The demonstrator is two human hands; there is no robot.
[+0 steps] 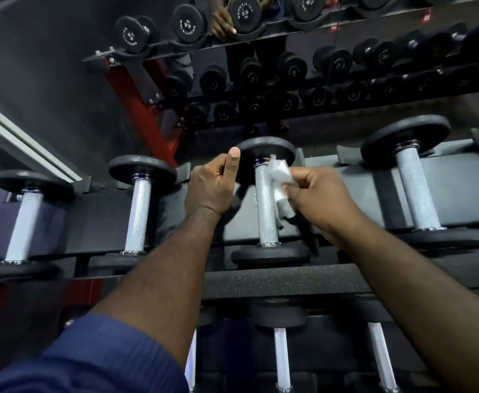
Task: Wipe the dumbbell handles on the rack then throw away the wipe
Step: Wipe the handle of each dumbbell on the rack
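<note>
The left hand is curled with its thumb straight up, gripping the left rim of the far plate of the middle dumbbell, which lies on the top shelf of the rack. At its 3 o'clock, the right hand pinches a crumpled white wipe between fingertips and thumb. It holds the wipe against the right side of the knurled silver handle, close to the far plate. A strip of the wipe trails toward 6 o'clock beside the handle. Neighbouring dumbbells lie at 9 and 3 o'clock on the same shelf.
</note>
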